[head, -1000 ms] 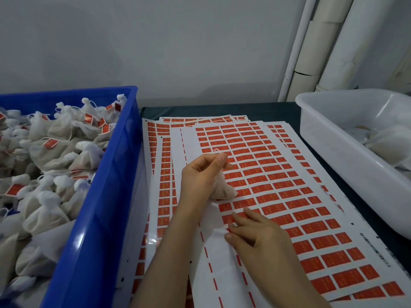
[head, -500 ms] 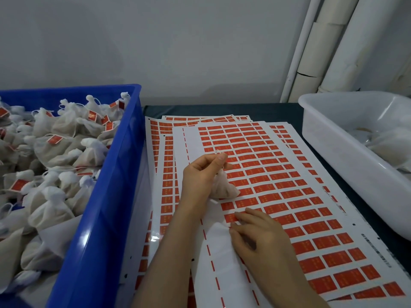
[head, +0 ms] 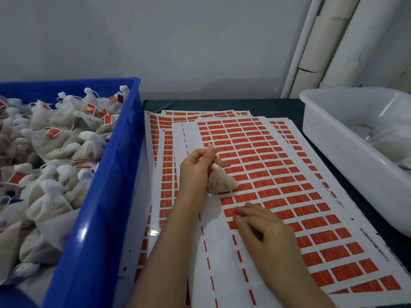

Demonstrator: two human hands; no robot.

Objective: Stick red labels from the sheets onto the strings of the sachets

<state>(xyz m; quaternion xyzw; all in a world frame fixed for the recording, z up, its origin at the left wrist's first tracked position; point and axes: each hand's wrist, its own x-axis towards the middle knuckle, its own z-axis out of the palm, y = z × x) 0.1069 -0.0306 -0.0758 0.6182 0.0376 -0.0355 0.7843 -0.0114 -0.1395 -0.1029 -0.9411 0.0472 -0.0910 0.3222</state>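
My left hand (head: 198, 167) pinches the white string of a small cloth sachet (head: 221, 182), which hangs from it and rests on the top label sheet (head: 289, 192). My right hand (head: 264, 227) lies lower down on that sheet, its fingertips on a red label (head: 231, 212) at the left end of a row. The sheet carries rows of red labels; its left columns are stripped to thin red strips. More sheets lie fanned underneath.
A blue crate (head: 106, 196) on the left is heaped with labelled sachets (head: 51, 152). A white tub (head: 347, 161) with unlabelled sachets stands at the right. White pipes (head: 322, 45) rise along the wall behind the dark table (head: 222, 105).
My right hand's fingers have slid a little up and right along the sheet to a red label. The left hand holds the sachet much as before.
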